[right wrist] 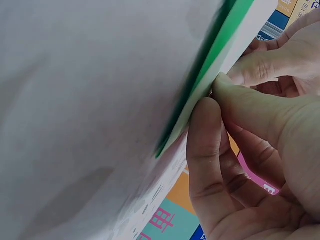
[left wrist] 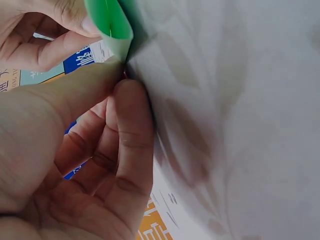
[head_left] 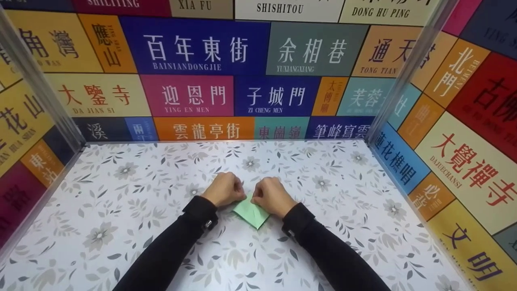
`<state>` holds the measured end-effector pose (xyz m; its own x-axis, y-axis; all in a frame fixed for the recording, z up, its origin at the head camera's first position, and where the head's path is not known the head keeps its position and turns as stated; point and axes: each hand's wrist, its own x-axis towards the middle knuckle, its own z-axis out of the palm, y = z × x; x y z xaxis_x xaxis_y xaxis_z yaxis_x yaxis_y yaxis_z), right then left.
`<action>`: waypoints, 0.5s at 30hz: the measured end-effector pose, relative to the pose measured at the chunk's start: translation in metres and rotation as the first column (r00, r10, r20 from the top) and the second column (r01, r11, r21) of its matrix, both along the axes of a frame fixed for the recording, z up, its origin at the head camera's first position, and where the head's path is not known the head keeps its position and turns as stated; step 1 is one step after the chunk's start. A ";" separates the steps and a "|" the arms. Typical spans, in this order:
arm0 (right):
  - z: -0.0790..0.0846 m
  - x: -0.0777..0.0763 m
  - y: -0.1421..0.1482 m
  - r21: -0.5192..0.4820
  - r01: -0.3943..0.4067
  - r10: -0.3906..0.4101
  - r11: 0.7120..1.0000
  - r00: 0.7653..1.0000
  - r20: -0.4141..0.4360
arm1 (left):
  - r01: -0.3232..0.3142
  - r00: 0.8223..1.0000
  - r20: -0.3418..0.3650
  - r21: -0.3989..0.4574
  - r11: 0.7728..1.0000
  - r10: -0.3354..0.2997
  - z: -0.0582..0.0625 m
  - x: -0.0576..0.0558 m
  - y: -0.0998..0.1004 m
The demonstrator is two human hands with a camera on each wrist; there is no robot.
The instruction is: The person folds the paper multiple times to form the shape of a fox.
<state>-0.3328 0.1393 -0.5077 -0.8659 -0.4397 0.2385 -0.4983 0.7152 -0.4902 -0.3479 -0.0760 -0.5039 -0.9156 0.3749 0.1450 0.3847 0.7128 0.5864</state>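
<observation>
A small piece of folded green paper [head_left: 251, 213] lies at the middle of the table, one corner pointing toward the person. My left hand [head_left: 226, 189] pinches its left edge between thumb and forefinger; in the left wrist view the green paper [left wrist: 117, 37] bulges open beside the thumb tip. On the opposite side my right hand [head_left: 274, 197] pinches the paper's edge, its thumb and forefinger meeting at the rim. Seen from the right wrist, the green paper [right wrist: 207, 75] shows layered edges standing slightly apart. Both hands are close together, and their fingers hide the paper's far part.
A white table [head_left: 133, 194] with grey flowers and leaves spreads around the hands. Panels with coloured name blocks rise at the back [head_left: 194, 97], left [head_left: 24, 121] and right [head_left: 464, 153]. Black sleeves [head_left: 169, 242] cover both forearms.
</observation>
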 end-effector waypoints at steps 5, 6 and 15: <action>0.000 0.000 -0.001 0.011 0.006 -0.006 1.000 1.000 -0.008 | 0.008 1.000 -0.020 -0.008 1.000 -0.009 -0.001 0.005 -0.005; 0.000 0.000 -0.001 0.013 0.007 -0.007 1.000 1.000 -0.009 | 0.007 1.000 -0.019 -0.008 1.000 -0.007 -0.001 0.006 -0.006; 0.000 0.000 0.000 0.004 0.008 -0.008 1.000 1.000 0.001 | 0.024 1.000 0.002 0.027 0.999 -0.024 -0.003 0.017 -0.015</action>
<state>-0.3326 0.1392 -0.5075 -0.8696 -0.4336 0.2361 -0.4920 0.7215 -0.4873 -0.3309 -0.0907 -0.5070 -0.9066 0.3932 0.1529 0.4003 0.6874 0.6060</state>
